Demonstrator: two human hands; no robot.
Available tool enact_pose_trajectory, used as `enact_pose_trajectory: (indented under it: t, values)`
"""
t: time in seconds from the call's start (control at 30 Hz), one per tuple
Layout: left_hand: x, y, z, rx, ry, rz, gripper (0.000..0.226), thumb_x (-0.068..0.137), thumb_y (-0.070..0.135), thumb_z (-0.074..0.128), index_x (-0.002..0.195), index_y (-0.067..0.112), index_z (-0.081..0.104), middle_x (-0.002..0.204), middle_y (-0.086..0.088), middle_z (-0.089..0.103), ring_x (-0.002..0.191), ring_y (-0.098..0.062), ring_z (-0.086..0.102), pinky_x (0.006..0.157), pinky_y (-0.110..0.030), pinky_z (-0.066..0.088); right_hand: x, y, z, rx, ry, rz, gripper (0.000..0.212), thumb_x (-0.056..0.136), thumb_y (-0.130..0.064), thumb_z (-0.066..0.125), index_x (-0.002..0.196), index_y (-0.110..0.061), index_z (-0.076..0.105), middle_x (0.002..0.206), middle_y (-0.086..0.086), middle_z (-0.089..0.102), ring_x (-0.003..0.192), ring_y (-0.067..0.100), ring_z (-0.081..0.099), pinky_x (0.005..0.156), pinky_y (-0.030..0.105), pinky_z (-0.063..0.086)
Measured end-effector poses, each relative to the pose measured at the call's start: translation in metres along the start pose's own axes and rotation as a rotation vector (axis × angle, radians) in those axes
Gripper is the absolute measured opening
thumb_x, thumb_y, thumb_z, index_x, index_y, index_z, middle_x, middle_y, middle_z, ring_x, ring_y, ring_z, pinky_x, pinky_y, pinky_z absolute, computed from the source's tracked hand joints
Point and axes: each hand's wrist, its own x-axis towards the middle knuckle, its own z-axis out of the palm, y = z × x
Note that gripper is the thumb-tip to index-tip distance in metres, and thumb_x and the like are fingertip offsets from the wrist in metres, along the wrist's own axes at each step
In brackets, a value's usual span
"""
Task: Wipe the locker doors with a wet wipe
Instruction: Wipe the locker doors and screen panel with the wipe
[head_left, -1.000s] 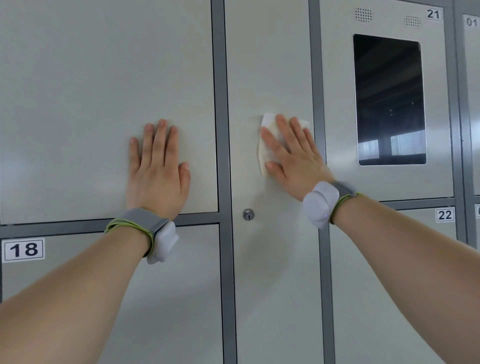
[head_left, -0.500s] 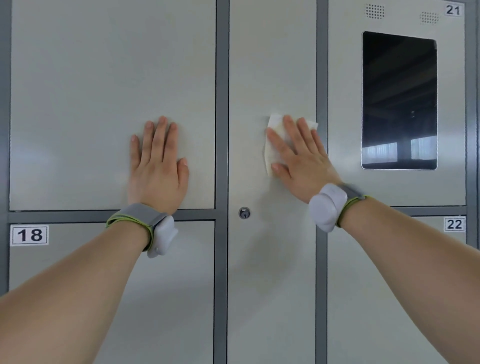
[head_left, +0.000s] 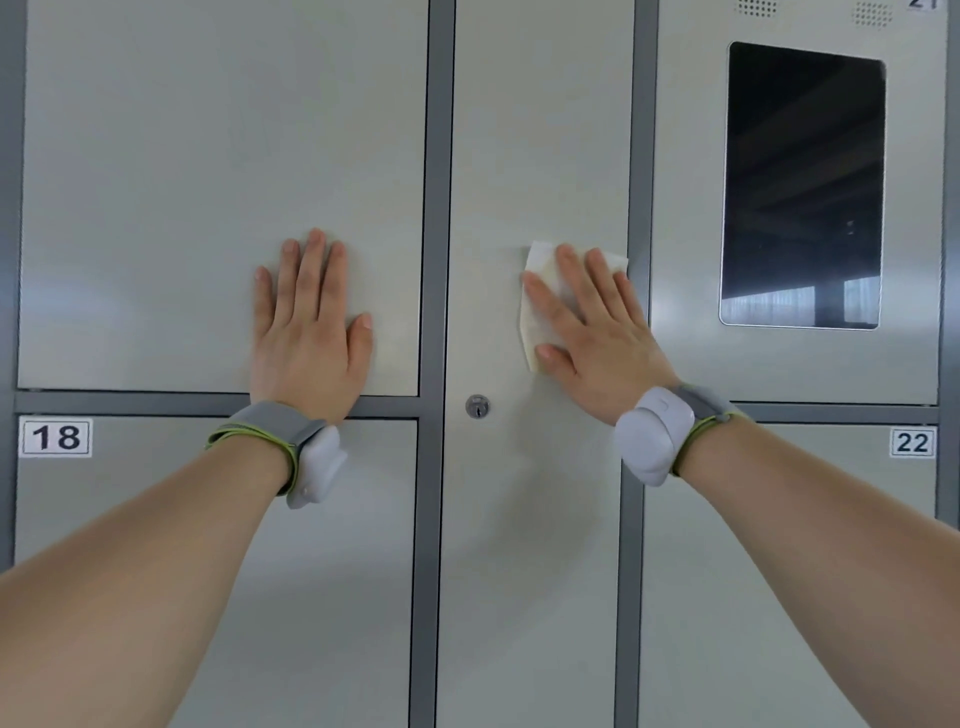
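Note:
A wall of pale grey locker doors fills the view. My right hand (head_left: 592, 332) presses a white wet wipe (head_left: 535, 291) flat against the tall narrow middle door (head_left: 540, 130), fingers straight and spread, just above the round keyhole (head_left: 477, 406). Most of the wipe is hidden under the fingers. My left hand (head_left: 306, 327) lies flat, fingers straight, on the large upper-left door (head_left: 208, 156), near its lower right corner. Both wrists wear grey bands.
Dark grey frame strips (head_left: 434, 208) separate the doors. A black screen (head_left: 802, 187) sits in the upper-right panel. Number labels 18 (head_left: 55, 437) and 22 (head_left: 911, 442) mark the lower doors on the left and right.
The view has shifted slightly, with the lockers sliding right and down in frame. My right hand stays pressed on the wipe over the middle door; my left hand has stayed flat on its door.

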Motion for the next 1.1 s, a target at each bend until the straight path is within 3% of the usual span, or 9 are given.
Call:
enact_pose_trajectory:
  t: [0.23, 0.47, 0.57, 0.7, 0.8, 1.0, 1.1]
  values:
    - [-0.002, -0.002, 0.002, 0.034, 0.014, 0.019, 0.066, 0.091, 0.036, 0.025, 0.147, 0.000, 0.024, 0.155, -0.017, 0.019, 0.143, -0.035, 0.013, 0.116, -0.044, -0.001, 0.029, 0.012, -0.015, 0.010, 0.050, 0.201, 0.061, 0.099, -0.029, 0.038, 0.152, -0.027, 0.007, 0.159, 0.007, -0.009, 0.145, 0.033, -0.010, 0.116, 0.041, -0.006]
    - [-0.003, -0.003, 0.003, 0.047, 0.009, 0.029, 0.066, 0.092, 0.037, 0.025, 0.147, 0.000, 0.024, 0.155, -0.018, 0.018, 0.143, -0.036, 0.013, 0.116, -0.045, -0.001, -0.008, -0.001, 0.007, 0.039, 0.018, 0.067, 0.068, 0.086, -0.043, 0.015, 0.151, -0.025, 0.014, 0.159, 0.011, 0.002, 0.145, 0.037, -0.003, 0.115, 0.044, -0.006]
    - [-0.002, -0.001, 0.002, 0.052, 0.015, 0.023, 0.066, 0.092, 0.037, 0.024, 0.147, 0.000, 0.023, 0.155, -0.017, 0.018, 0.144, -0.035, 0.012, 0.116, -0.045, 0.000, -0.008, 0.003, 0.004, 0.022, 0.032, 0.058, 0.066, 0.087, -0.044, 0.018, 0.151, -0.026, 0.015, 0.159, 0.010, 0.002, 0.145, 0.036, -0.003, 0.115, 0.042, -0.007]
    - [-0.003, 0.000, 0.003, 0.047, 0.024, 0.019, 0.066, 0.092, 0.036, 0.024, 0.147, 0.000, 0.023, 0.155, -0.017, 0.018, 0.144, -0.035, 0.012, 0.116, -0.044, -0.001, 0.019, 0.008, -0.006, 0.018, 0.051, 0.197, 0.061, 0.099, -0.035, 0.035, 0.151, -0.029, 0.005, 0.159, 0.006, -0.010, 0.145, 0.031, -0.013, 0.116, 0.040, -0.011]
    - [-0.002, -0.001, 0.003, 0.044, 0.028, 0.017, 0.066, 0.091, 0.036, 0.024, 0.147, 0.001, 0.024, 0.155, -0.016, 0.018, 0.144, -0.034, 0.012, 0.116, -0.042, -0.003, 0.029, 0.005, -0.008, 0.037, 0.054, 0.256, 0.063, 0.099, -0.032, 0.035, 0.152, -0.028, 0.002, 0.158, 0.008, -0.015, 0.144, 0.032, -0.017, 0.116, 0.042, -0.012]
    - [-0.004, -0.001, 0.002, 0.048, 0.028, 0.023, 0.066, 0.092, 0.036, 0.025, 0.147, 0.000, 0.024, 0.155, -0.017, 0.020, 0.143, -0.036, 0.014, 0.116, -0.044, 0.000, -0.003, -0.004, 0.006, 0.030, 0.035, 0.106, 0.069, 0.085, -0.045, 0.012, 0.152, -0.026, 0.008, 0.159, 0.010, -0.006, 0.145, 0.036, -0.009, 0.114, 0.043, -0.011]
    - [-0.003, -0.001, 0.003, 0.051, 0.026, 0.024, 0.065, 0.092, 0.035, 0.026, 0.146, -0.001, 0.025, 0.155, -0.018, 0.020, 0.143, -0.036, 0.015, 0.116, -0.044, 0.001, -0.010, -0.002, 0.006, 0.003, 0.010, 0.052, 0.067, 0.088, -0.046, 0.016, 0.151, -0.029, 0.007, 0.159, 0.008, -0.006, 0.145, 0.034, -0.009, 0.113, 0.038, -0.014]
